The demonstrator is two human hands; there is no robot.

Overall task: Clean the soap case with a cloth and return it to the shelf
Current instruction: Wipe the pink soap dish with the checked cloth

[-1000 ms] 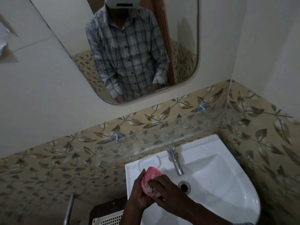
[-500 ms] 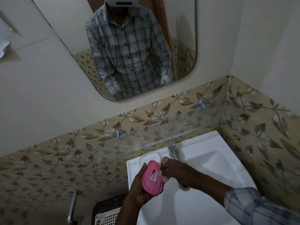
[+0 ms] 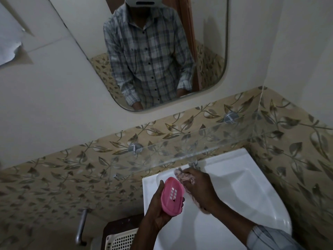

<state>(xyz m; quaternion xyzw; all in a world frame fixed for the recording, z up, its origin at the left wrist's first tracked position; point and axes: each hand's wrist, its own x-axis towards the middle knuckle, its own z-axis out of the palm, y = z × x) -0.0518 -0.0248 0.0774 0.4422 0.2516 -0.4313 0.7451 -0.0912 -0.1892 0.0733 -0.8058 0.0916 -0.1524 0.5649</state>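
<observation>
A pink oval soap case (image 3: pixel 172 196) with small drain slots is held over the left rim of the white sink (image 3: pixel 243 186). My left hand (image 3: pixel 158 212) grips it from below and behind, its open face turned toward me. My right hand (image 3: pixel 200 188) grips a pinkish patterned cloth (image 3: pixel 182 176) bunched just right of the case, touching its upper right edge. A clear glass shelf (image 3: pixel 180 148) on two metal brackets runs along the wall above the sink, and nothing rests on it.
A tap (image 3: pixel 193 164) sits at the sink's back edge, partly behind my right hand. A mirror (image 3: pixel 212 51) hangs above the shelf. Below left are a white perforated basket (image 3: pixel 120 240), a dark brown surface (image 3: pixel 119 226) and a metal pipe (image 3: pixel 81 226). A tiled wall closes the right side.
My right hand pulled the cloth out of the case and moved up to its right. My left hand turned the case so its open face shows.
</observation>
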